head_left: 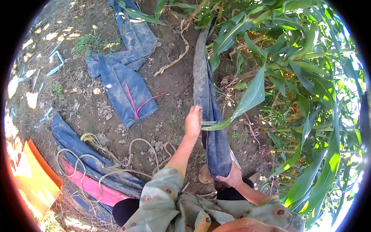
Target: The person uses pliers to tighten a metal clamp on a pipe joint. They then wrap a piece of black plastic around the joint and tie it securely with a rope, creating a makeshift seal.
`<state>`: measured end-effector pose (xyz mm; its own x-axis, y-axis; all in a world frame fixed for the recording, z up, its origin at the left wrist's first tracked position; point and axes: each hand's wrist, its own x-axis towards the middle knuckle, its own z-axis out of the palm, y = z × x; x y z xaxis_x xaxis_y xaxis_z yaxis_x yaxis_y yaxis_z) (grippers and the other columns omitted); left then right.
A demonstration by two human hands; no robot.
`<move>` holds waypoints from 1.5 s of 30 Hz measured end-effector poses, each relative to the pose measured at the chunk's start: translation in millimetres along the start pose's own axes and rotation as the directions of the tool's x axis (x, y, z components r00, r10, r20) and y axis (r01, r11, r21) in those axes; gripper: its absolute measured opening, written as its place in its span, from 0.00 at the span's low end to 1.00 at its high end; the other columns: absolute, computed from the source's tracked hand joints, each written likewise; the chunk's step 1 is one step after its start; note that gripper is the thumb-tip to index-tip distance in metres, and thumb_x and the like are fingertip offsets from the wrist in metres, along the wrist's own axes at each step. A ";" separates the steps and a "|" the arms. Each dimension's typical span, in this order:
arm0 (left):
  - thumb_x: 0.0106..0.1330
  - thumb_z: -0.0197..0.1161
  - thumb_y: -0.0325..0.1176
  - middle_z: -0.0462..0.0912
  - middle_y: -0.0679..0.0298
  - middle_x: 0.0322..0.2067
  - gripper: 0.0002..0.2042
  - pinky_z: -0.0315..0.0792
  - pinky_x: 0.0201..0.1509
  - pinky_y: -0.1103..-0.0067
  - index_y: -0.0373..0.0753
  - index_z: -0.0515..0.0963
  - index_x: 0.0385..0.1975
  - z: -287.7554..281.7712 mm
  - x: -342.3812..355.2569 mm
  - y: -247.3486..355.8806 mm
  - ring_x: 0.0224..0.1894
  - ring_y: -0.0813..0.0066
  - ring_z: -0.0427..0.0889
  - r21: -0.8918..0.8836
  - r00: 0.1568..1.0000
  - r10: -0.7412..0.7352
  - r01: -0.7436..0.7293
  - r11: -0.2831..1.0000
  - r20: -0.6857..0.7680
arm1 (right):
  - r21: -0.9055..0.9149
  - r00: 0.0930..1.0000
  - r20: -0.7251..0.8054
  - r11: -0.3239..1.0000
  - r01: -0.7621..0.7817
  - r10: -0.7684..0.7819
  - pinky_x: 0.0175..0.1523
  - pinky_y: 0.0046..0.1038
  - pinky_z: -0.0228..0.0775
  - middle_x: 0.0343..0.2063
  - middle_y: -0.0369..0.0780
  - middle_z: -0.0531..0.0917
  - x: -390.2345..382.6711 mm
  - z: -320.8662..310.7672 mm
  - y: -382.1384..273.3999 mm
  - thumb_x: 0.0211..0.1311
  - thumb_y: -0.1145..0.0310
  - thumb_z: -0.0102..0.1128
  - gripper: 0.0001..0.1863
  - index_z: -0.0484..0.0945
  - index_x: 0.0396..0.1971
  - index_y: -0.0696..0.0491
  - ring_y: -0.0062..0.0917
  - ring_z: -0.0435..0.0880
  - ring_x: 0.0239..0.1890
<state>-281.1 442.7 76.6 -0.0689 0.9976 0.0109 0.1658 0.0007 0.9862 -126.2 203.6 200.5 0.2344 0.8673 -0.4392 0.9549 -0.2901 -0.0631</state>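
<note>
Blue fabric hose [217, 150] is lying lengthwise in front of the person, running up the soil [174, 81] beside the corn plants [305, 65]. Right hand [233, 178] is grasping its folded near end. Left hand [194, 121] is bending its fingers at the hose's left edge, farther up; can't tell if gripping or only touching. Corn leaf [250, 98] is crossing over the hose right beside the left hand. Second blue length [123, 83] is lying bent to the left, pink cord [136, 114] resting on its near end. Lower left: rope [91, 138] is looping over blue material [68, 133] and a pink strip [108, 195], near an orange sheet [36, 185].
</note>
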 end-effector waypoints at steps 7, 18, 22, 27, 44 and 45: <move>0.58 0.59 0.36 0.74 0.57 0.37 0.10 0.76 0.37 0.63 0.39 0.73 0.35 64.5 64.4 1.8 0.42 0.56 0.77 0.494 0.988 0.011 -0.087 0.865 0.153 | -0.081 1.000 0.012 0.997 -0.008 0.009 0.53 0.41 0.67 0.44 0.53 0.72 2.7 -1.3 -2.3 0.31 0.41 0.73 0.52 0.60 0.51 0.61 0.47 0.74 0.48; 0.63 0.49 0.30 0.82 0.46 0.34 0.10 0.78 0.41 0.66 0.32 0.76 0.33 62.5 91.4 -35.1 0.38 0.54 0.83 0.429 0.938 -0.287 0.183 0.885 0.193 | -0.003 0.969 -0.147 0.979 0.202 -0.200 0.59 0.39 0.61 0.53 0.52 0.68 10.0 -10.9 -20.6 0.44 0.51 0.68 0.47 0.57 0.61 0.59 0.45 0.68 0.56; 0.66 0.50 0.30 0.79 0.62 0.30 0.08 0.78 0.26 0.69 0.33 0.74 0.37 5.3 108.1 -130.9 0.29 0.72 0.80 -0.337 0.761 -0.544 0.646 0.685 0.353 | 0.021 0.940 -0.241 0.967 0.255 -0.243 0.56 0.40 0.65 0.49 0.52 0.72 17.5 -3.8 -34.3 0.47 0.56 0.65 0.39 0.62 0.58 0.59 0.45 0.72 0.50; 0.67 0.52 0.35 0.79 0.60 0.30 0.11 0.74 0.41 0.72 0.34 0.75 0.37 12.9 107.0 -91.1 0.33 0.69 0.79 -0.807 0.791 -0.365 0.570 0.152 0.490 | 0.031 0.933 -0.289 0.972 0.233 -0.214 0.53 0.40 0.66 0.46 0.53 0.74 15.9 -1.5 -31.1 0.47 0.58 0.64 0.36 0.65 0.55 0.61 0.47 0.73 0.47; 0.72 0.46 0.39 0.80 0.60 0.35 0.17 0.68 0.46 0.76 0.29 0.75 0.37 8.3 145.6 -96.9 0.39 0.72 0.76 -0.551 0.947 -0.289 0.319 0.771 0.143 | 0.035 0.910 -0.334 0.961 0.273 -0.246 0.52 0.39 0.68 0.45 0.50 0.75 15.6 -2.8 -36.6 0.49 0.60 0.61 0.31 0.67 0.54 0.57 0.45 0.74 0.46; 0.73 0.45 0.39 0.79 0.63 0.34 0.17 0.67 0.46 0.79 0.30 0.75 0.37 7.7 138.1 -96.9 0.38 0.76 0.74 -0.607 0.947 -0.274 0.317 0.729 0.166 | 0.026 0.907 -0.339 0.962 0.273 -0.248 0.52 0.39 0.68 0.45 0.50 0.75 14.8 -3.3 -35.4 0.49 0.60 0.61 0.31 0.67 0.54 0.57 0.45 0.75 0.46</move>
<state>-299.1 581.0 -18.7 0.0523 0.9563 -0.2875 -0.4984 0.2745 0.8224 -155.8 228.1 199.1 0.0372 0.9962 -0.0792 0.9776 -0.0527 -0.2037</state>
